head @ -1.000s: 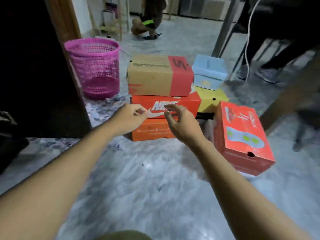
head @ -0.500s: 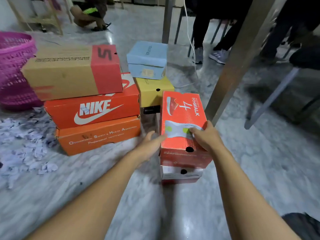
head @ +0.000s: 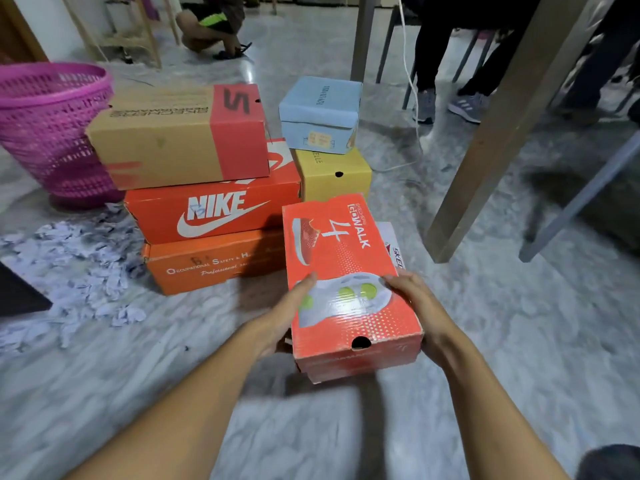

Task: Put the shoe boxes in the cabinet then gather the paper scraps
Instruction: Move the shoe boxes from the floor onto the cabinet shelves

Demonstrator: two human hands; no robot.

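**Two-handed grip on the red GoWalk box**

Gripping with the left hand [head: 282,323] on the near left side of the red GoWalk box [head: 343,251], thumb up on the lid. Gripping with the right hand [head: 420,306] on the near right side, fingers curled over the edge. Held tilted, just right of the stack: brown Skechers box [head: 173,140] on Nike box [head: 214,213] on orange safety box [head: 207,265]. Behind, blue box [head: 318,109] atop yellow box [head: 332,174]. Peeking out under the right edge, a white box [head: 389,244]. Off left, paper scraps [head: 79,268] strewn beside a pink basket [head: 48,133].
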